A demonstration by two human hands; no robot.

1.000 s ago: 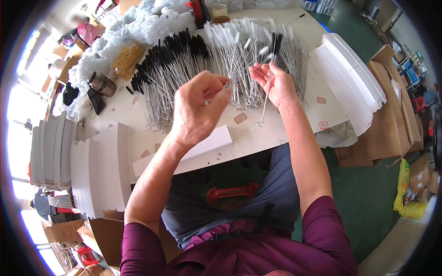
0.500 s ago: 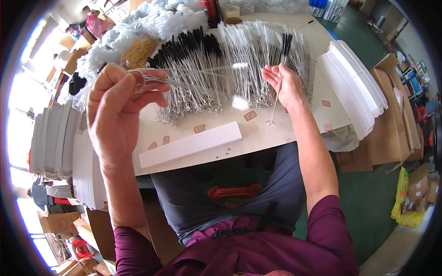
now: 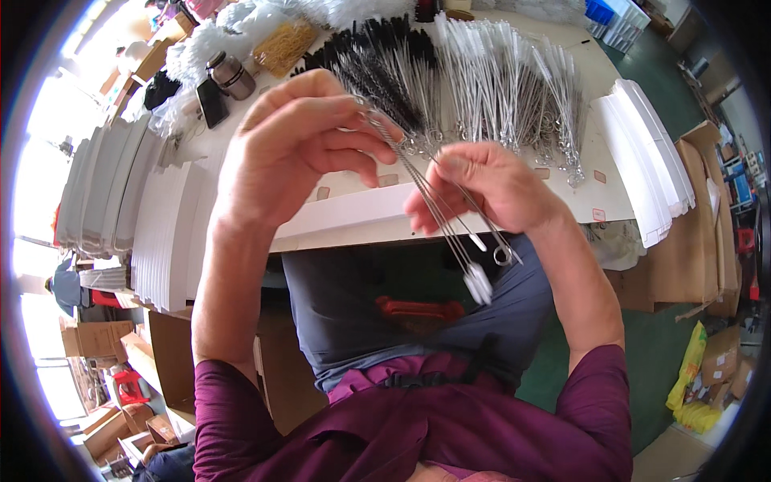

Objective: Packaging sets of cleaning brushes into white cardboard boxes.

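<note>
Both my hands are raised close to the camera over the near edge of the white table (image 3: 337,217). My left hand (image 3: 297,153) pinches the upper ends of a few thin wire brushes (image 3: 450,225). My right hand (image 3: 490,189) closes around the same brushes lower down. Their wire stems slant down to the right, ending in a metal loop and a small white bristle tip below my right hand. Behind my hands, rows of white-bristled wire brushes (image 3: 514,88) and black-bristled brushes (image 3: 385,64) lie spread across the table.
Stacks of white cards (image 3: 642,153) lie at the table's right end, more white stacks (image 3: 136,209) at its left. A phone (image 3: 213,100), a metal jar (image 3: 229,74) and a bag of rubber bands (image 3: 285,44) sit far left. Cardboard boxes (image 3: 707,241) stand on the green floor.
My left hand came back from the far left toward the middle with its brushes. My right hand lifted off the table and closed on the same bundle.
</note>
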